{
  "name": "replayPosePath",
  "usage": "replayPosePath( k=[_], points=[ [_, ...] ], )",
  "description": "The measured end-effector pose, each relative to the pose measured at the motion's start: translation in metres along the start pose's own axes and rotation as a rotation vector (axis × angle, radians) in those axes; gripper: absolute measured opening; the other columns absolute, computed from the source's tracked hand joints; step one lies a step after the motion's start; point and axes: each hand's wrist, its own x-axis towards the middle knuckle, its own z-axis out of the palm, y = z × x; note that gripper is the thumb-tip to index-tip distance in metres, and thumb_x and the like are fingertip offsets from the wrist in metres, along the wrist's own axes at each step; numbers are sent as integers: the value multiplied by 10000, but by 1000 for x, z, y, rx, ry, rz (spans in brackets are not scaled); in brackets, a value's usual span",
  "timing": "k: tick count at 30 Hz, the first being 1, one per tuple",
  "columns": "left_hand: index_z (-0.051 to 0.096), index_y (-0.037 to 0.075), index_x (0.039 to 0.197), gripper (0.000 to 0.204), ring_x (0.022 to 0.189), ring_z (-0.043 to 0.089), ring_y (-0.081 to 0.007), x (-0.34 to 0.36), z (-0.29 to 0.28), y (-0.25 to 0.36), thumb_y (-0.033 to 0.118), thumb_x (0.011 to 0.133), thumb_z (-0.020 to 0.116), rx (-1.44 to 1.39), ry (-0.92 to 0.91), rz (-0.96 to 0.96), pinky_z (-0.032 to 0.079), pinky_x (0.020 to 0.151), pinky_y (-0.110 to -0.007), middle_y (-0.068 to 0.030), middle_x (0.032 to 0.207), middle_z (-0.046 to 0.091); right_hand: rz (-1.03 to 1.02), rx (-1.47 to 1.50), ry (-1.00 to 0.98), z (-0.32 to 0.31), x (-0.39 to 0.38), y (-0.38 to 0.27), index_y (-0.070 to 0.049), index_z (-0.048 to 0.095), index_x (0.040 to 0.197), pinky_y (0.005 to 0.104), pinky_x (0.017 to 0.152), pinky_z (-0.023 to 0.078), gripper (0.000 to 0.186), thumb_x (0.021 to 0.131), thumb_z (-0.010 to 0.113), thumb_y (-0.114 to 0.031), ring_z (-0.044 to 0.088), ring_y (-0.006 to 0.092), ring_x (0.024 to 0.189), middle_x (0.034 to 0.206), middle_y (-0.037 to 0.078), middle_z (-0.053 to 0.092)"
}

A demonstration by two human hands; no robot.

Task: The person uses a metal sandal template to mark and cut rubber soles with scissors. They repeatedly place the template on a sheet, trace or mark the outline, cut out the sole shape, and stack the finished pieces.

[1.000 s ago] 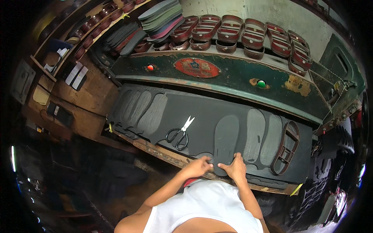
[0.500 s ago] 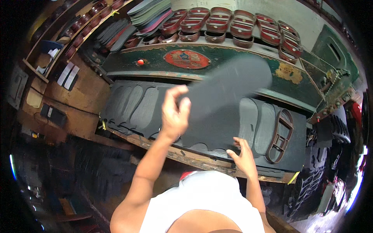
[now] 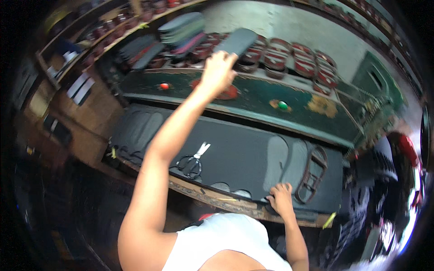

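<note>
Raised higher than a half-second ago, left hand [image 3: 218, 71] is gripping a dark sole piece [image 3: 235, 42] toward the stacked soles [image 3: 183, 29], while right hand [image 3: 281, 198] is pressing flat, steadying the rubber sheet [image 3: 239, 156].

Head-worn fisheye, downward over workbench [image 3: 253, 153]

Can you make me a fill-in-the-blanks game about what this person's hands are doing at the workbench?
1. The left hand is raised toward the shelf and has a grip on a dark cut-out shaped like a shoe ____.
2. The right hand presses on the dark ____ spread over the workbench.
3. The tool with black handles lying on the sheet is a pair of ____.
4. The round button on the green machine panel near the right side is ____.

Missing words: sole; sheet; scissors; green
</note>
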Motion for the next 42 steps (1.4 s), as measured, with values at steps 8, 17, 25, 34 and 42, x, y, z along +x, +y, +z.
replayPosePath(
  k=[8, 17, 25, 34, 42],
  points=[
    [630, 45, 1151, 269, 1025, 635, -434, -276, -34, 24, 116, 898, 686, -142, -724, -422, 529, 879, -527, -219, 1086, 625, 99, 198, 38, 9, 9, 4, -34, 683, 849, 558, 1158, 305, 231, 796, 811, -219, 644, 320, 928, 849, 116, 674],
    [633, 28, 1218, 381, 1154, 566, -423, -390, -33, 28, 139, 872, 749, -131, -623, -616, 511, 956, -505, -214, 1216, 543, 2, 262, -55, 24, 30, 5, -29, 696, 866, 474, 1020, 413, 277, 787, 823, -262, 616, 340, 924, 884, 124, 688],
    [626, 54, 1149, 282, 1197, 551, -429, -384, -22, -10, 135, 889, 698, -237, -568, -595, 480, 1009, -512, -229, 1277, 522, 197, 227, -116, 2, 5, 11, -24, 635, 1200, 482, 1045, 446, 503, 739, 833, -54, 547, 443, 1212, 1256, 252, 564],
    [610, 11, 1059, 241, 980, 601, -413, -367, -16, -18, 128, 850, 638, 57, -790, -461, 524, 845, -537, -215, 1042, 561, 207, 363, -18, 6, 11, 20, 24, 556, 1210, 468, 973, 480, 476, 789, 775, -21, 606, 417, 1087, 1127, 235, 617],
    [320, 208, 1473, 641, 719, 589, -153, -314, -50, 77, 58, 952, 663, -1596, -599, -1059, 541, 641, -328, -93, 1013, 585, 256, 470, 36, -12, 17, 29, 10, 562, 1236, 475, 977, 523, 488, 830, 783, -148, 662, 409, 1145, 1185, 230, 693]
  ],
)
